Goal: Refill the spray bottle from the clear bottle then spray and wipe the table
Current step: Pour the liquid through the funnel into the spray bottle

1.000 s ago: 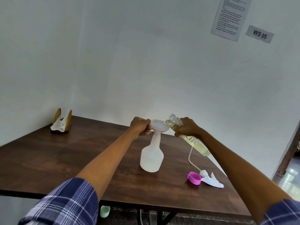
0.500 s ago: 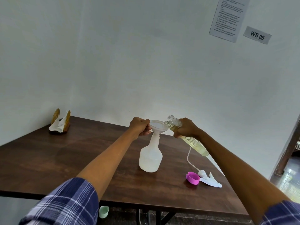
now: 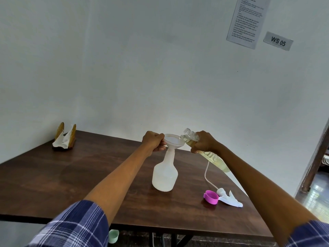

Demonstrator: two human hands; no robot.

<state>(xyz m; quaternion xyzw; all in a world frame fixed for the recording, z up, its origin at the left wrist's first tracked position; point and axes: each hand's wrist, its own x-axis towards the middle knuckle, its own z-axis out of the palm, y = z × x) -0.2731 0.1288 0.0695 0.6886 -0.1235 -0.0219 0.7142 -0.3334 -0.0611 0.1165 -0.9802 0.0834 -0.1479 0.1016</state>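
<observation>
Fingers of the right hand (image 3: 204, 143) wrap the tilted clear bottle (image 3: 211, 157) (thin, probably slippery, lightening); left hand (image 3: 154, 142) pinches the funnel (image 3: 173, 140) atop the light, tippy spray bottle (image 3: 164, 173).

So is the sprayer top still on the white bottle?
No, the sprayer top lies on the table; a funnel sits in the spray bottle.

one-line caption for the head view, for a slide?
Left hand steadies funnel on spray bottle; right hand tips clear bottle toward it.
</observation>
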